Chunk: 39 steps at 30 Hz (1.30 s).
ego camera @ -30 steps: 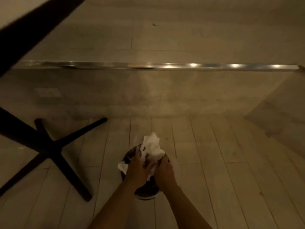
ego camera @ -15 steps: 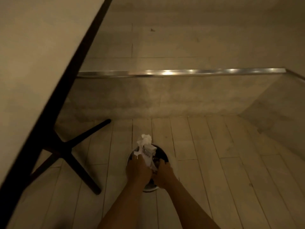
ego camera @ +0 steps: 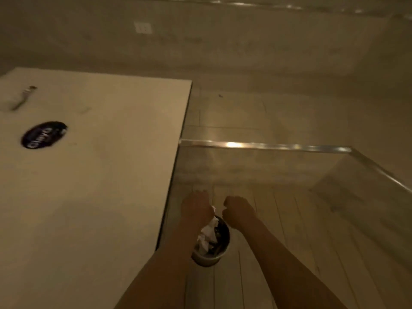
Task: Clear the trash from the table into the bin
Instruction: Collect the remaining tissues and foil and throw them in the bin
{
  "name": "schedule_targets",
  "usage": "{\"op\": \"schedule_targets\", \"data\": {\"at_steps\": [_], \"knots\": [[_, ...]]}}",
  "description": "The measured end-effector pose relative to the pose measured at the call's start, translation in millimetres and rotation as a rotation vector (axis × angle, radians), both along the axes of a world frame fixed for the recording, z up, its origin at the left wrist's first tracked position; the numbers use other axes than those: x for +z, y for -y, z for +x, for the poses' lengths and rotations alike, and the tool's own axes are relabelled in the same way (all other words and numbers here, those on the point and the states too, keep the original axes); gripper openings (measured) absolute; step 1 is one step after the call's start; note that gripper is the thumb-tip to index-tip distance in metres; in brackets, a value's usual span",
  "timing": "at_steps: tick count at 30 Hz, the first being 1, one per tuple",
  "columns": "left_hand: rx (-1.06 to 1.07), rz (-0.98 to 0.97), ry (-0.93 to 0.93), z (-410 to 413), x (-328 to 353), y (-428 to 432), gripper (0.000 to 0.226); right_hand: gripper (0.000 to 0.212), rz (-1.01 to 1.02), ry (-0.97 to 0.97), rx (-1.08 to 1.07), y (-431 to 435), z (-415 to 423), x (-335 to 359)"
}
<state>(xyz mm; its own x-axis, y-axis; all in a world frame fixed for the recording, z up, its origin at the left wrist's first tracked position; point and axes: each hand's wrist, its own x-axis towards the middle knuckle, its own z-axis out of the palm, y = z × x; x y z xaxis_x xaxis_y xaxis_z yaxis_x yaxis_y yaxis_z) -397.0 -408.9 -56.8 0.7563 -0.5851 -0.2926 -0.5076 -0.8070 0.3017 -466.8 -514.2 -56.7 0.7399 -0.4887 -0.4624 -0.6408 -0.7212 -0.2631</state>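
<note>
A small round bin (ego camera: 219, 255) stands on the floor beside the table's right edge. White crumpled paper (ego camera: 207, 233) lies inside it among dark contents. My left hand (ego camera: 196, 207) and my right hand (ego camera: 239, 210) hover above the bin, both curled into loose fists, and I see nothing held in either. A white scrap shows at the left hand's edge, though I cannot tell if it is gripped. The pale table (ego camera: 93, 175) fills the left side.
On the table lie a black oval sticker (ego camera: 44, 134) and a small metal object (ego camera: 23, 98) near its far left. A low step with a shiny metal edge (ego camera: 263, 145) runs across behind the bin. Pale plank floor lies to the right.
Both hands pushed the white paper into the bin, then let go and lifted away. The view swung up and left, so the tabletop now shows.
</note>
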Motion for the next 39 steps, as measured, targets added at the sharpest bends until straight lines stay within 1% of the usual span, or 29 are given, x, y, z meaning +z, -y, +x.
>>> {"op": "schedule_targets", "data": {"at_steps": [3, 6, 9, 11, 14, 18, 24, 29, 34, 37, 39], "knots": [[0.011, -0.083, 0.116, 23, 54, -14, 0.030, 0.029, -0.027, 0.118, 0.012, -16, 24, 58], [0.040, -0.091, 0.180, 57, 94, -47, 0.029, 0.032, -0.055, 0.210, 0.061, -49, 56, 104], [0.117, -0.088, 0.246, 92, 111, -85, 0.029, 0.030, -0.084, 0.256, 0.120, -82, 88, 126], [0.182, -0.088, 0.258, 115, 115, -115, 0.029, 0.029, -0.087, 0.282, 0.154, -106, 112, 133], [0.263, -0.074, 0.251, 147, 117, -161, 0.028, 0.031, -0.029, 0.249, 0.175, -140, 146, 137], [0.362, -0.054, 0.259, 186, 110, -235, 0.027, 0.029, -0.082, 0.291, 0.282, -191, 190, 129], [0.517, -0.008, 0.248, 241, 94, -361, 0.029, 0.031, -0.067, 0.283, 0.385, -277, 270, 122], [0.541, 0.003, 0.290, 305, 93, -449, 0.029, 0.029, -0.019, 0.271, 0.393, -350, 347, 117], [0.550, -0.024, 0.353, 360, 95, -500, 0.033, 0.028, 0.008, 0.247, 0.381, -400, 397, 110], [0.643, -0.045, 0.410, 390, 91, -522, 0.037, 0.026, -0.007, 0.258, 0.393, -420, 422, 104], [0.753, -0.085, 0.417, 401, 83, -533, 0.051, 0.025, -0.018, 0.267, 0.397, -426, 435, 100]]}}
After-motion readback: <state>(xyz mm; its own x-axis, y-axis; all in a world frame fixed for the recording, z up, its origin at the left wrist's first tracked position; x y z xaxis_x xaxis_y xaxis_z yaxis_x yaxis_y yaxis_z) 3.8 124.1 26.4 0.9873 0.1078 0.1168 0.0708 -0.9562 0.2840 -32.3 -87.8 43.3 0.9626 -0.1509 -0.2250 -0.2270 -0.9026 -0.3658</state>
